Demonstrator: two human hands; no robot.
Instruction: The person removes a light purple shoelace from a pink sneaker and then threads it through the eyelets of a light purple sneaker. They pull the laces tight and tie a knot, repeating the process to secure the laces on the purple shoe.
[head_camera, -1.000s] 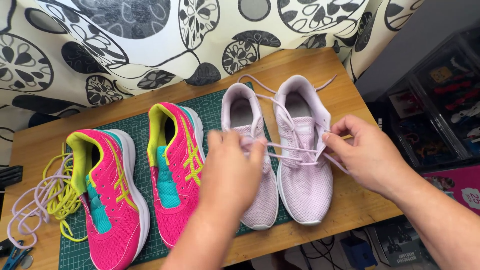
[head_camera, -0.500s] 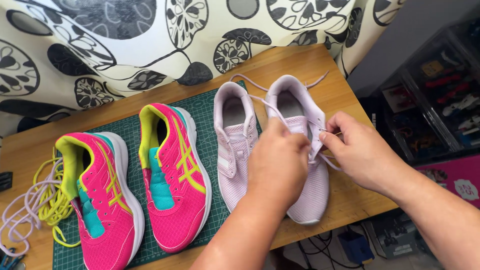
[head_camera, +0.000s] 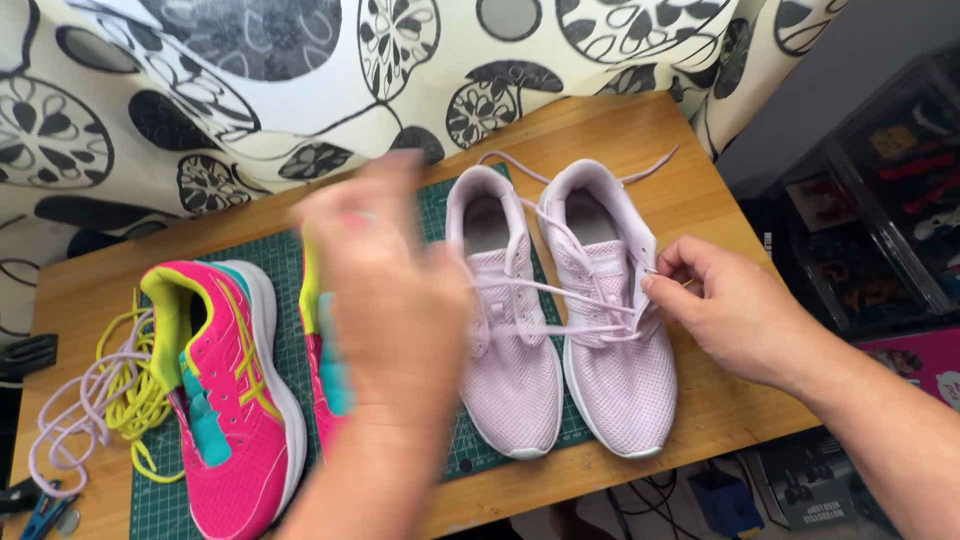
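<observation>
Both hands work one pale lilac shoelace: my right hand pinches it shut at the eyelets of the right-hand lilac mesh sneaker, while my blurred left hand draws the other end taut above the pink sneakers. That sneaker stands beside its lilac mate, partly on the green cutting mat on the wooden counter. Whether my left fingers are closed around the lace I cannot tell.

- A pale lilac mesh sneaker with a white sole stands upright at the right of the green mat, toe near.
- Its thin lilac shoelace stretches leftward, taut, across the neighbouring matching shoe.
</observation>
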